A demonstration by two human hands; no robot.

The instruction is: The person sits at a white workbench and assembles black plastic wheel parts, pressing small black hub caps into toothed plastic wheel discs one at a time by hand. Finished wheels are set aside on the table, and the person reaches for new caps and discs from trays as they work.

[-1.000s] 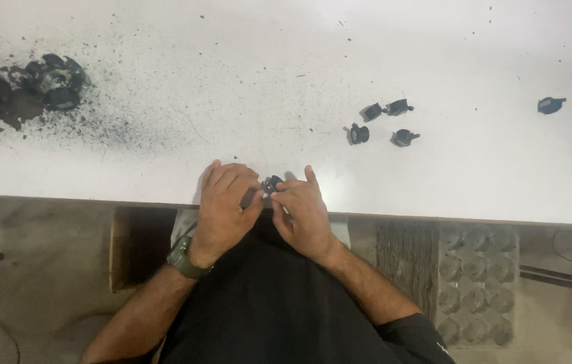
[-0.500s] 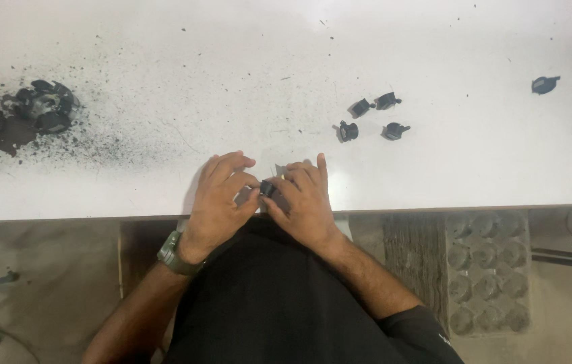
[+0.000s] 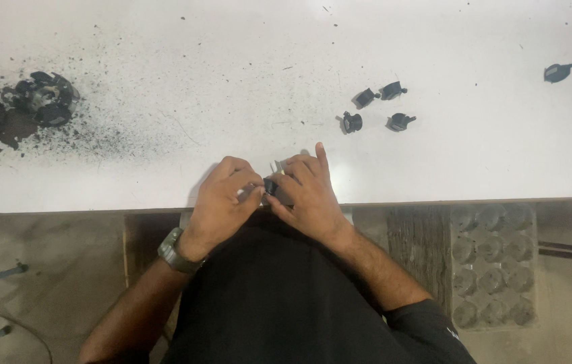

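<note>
Both hands, left hand (image 3: 222,199) and right hand (image 3: 309,192), pinch one small dark part (image 3: 274,186) at mid-frame; probably best keeping that grip steady over the tabletop (image 3: 232,81).

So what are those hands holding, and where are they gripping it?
Both hands, left hand and right hand, pinch a small dark part between their fingertips at the table edge; the exact grip spot is hidden.

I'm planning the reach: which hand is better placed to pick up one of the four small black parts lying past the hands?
Probably the right hand. The four small black parts lie up and right of it, while the left hand sits farther away. Both hands' fingers hold a small dark piece.
</note>
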